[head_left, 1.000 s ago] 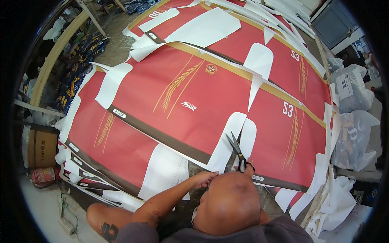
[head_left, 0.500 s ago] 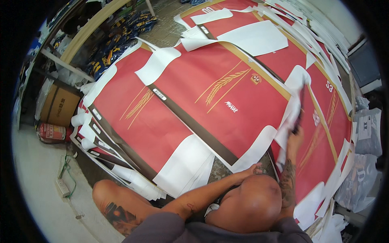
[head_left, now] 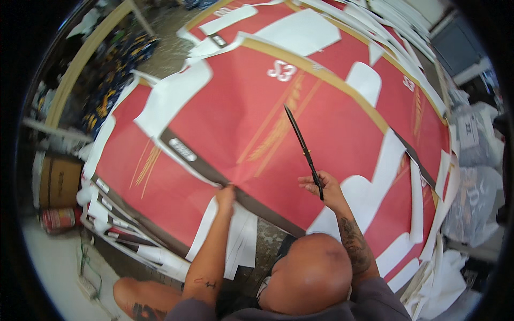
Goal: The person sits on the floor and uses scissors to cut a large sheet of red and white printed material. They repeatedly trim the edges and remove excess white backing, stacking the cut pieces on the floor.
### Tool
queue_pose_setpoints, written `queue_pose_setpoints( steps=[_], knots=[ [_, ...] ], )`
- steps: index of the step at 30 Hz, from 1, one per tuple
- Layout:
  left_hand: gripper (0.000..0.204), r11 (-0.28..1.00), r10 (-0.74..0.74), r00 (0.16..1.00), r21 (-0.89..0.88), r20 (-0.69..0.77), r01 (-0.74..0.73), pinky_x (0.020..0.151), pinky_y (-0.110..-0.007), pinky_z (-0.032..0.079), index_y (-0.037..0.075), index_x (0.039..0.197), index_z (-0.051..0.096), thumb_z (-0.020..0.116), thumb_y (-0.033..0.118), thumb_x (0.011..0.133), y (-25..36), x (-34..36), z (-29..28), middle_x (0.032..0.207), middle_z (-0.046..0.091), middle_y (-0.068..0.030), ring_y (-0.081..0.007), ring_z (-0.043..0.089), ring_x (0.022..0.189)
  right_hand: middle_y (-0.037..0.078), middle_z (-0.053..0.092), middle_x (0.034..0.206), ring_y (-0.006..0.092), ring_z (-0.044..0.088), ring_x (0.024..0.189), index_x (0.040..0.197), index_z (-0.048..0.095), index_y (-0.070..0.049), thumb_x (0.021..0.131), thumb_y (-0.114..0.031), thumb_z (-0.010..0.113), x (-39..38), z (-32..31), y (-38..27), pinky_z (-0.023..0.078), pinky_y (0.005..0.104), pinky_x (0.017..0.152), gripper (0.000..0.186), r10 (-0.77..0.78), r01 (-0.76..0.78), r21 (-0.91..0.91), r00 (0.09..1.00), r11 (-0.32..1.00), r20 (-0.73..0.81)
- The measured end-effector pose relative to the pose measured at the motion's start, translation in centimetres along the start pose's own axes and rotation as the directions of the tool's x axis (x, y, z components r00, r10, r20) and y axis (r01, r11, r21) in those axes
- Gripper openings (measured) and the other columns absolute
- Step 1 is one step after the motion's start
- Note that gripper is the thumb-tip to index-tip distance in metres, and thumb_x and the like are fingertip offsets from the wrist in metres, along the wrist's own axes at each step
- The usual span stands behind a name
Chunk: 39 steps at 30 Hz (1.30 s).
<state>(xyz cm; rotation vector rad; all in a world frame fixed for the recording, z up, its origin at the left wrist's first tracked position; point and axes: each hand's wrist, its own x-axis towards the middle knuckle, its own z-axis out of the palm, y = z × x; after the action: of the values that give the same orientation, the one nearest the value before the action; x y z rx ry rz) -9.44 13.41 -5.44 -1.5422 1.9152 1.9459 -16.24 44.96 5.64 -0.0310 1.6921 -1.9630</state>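
My left hand (head_left: 226,194) pinches the near edge of a large red printed sheet (head_left: 257,123) with white cut-out shapes, gold stripes and a dark border, lifting it off the stack. My right hand (head_left: 323,188) holds black scissors (head_left: 303,148) by the handles, blades together and pointing up and away over the sheet. My head and shoulders fill the lower middle of the view, hiding what lies just below the hands.
More red and white printed sheets (head_left: 407,91) lie spread behind and to the right. Loose white offcuts (head_left: 235,241) hang at the near edge. A cardboard box (head_left: 59,182) and a red can (head_left: 58,219) sit at the left. Plastic bags (head_left: 474,176) are piled at the right.
The top red sheet has been pulled up toward me by my left hand. My right hand with the scissors has come away from the right-hand sheet edge to above the middle.
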Motion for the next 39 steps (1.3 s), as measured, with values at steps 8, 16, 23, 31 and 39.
queue_pose_setpoints(
  steps=[8,16,23,31,39],
  knots=[
    [0.030,0.965,0.190,0.955,-0.138,-0.228,-0.225,0.071,-0.037,0.048,-0.004,0.107,0.061,0.063,0.019,0.088,4.2,4.0,-2.1,0.086,0.066,-0.0128,-0.0237,0.062,0.077,0.005,0.066,0.085,0.0104,0.060,0.078,0.098,0.058,0.003,0.083,-0.011,0.074,0.6,-11.1,-0.3,0.049,0.0251,0.071,0.026,-0.171,-0.015,-0.440,0.909,0.898,-0.381],
    [0.022,0.858,0.496,0.858,0.227,-0.136,-0.460,0.065,-0.029,0.045,0.003,0.095,0.066,0.066,0.024,0.089,17.4,2.7,-2.2,0.079,0.065,-0.0070,-0.0124,0.058,0.072,0.004,0.059,0.067,0.0126,0.055,0.063,0.091,0.060,-0.002,0.083,-0.015,0.071,6.9,-17.2,-2.8,0.042,0.0299,0.057,0.019,-0.453,-0.095,-0.640,0.628,0.763,-0.633],
    [0.028,0.852,0.502,0.826,-0.019,-0.257,-0.523,0.077,-0.033,0.050,0.005,0.114,0.060,0.064,0.017,0.089,23.0,4.1,-26.0,0.102,0.066,-0.0077,-0.0194,0.064,0.088,0.018,0.066,0.086,0.0374,0.064,0.082,0.098,0.062,-0.002,0.077,-0.011,0.070,22.5,-21.7,-3.7,0.049,0.0442,0.072,0.023,-0.794,-0.133,-0.891,0.411,0.434,-0.448],
    [0.057,0.881,-0.214,0.939,-0.469,-0.270,0.066,0.097,-0.052,0.045,0.005,0.126,0.051,0.075,0.029,0.080,4.8,4.3,-41.0,0.122,0.059,-0.0133,-0.0346,0.056,0.111,0.020,0.067,0.090,0.0411,0.063,0.085,0.100,0.063,-0.006,0.080,-0.005,0.054,27.9,-27.3,-3.1,0.048,0.0498,0.074,0.022,-0.703,-0.282,-0.924,0.601,0.259,-0.380],
    [0.051,0.892,-0.332,0.883,-0.414,-0.332,0.180,0.094,-0.056,0.046,0.003,0.130,0.044,0.063,-0.001,0.083,-0.1,3.9,-39.2,0.121,0.057,-0.0178,-0.0359,0.058,0.106,0.017,0.068,0.098,0.0332,0.065,0.093,0.108,0.061,-0.002,0.077,-0.009,0.072,26.4,-26.9,-3.4,0.049,0.0408,0.079,0.034,-0.575,-0.163,-0.942,0.757,0.292,-0.309]
  ],
)
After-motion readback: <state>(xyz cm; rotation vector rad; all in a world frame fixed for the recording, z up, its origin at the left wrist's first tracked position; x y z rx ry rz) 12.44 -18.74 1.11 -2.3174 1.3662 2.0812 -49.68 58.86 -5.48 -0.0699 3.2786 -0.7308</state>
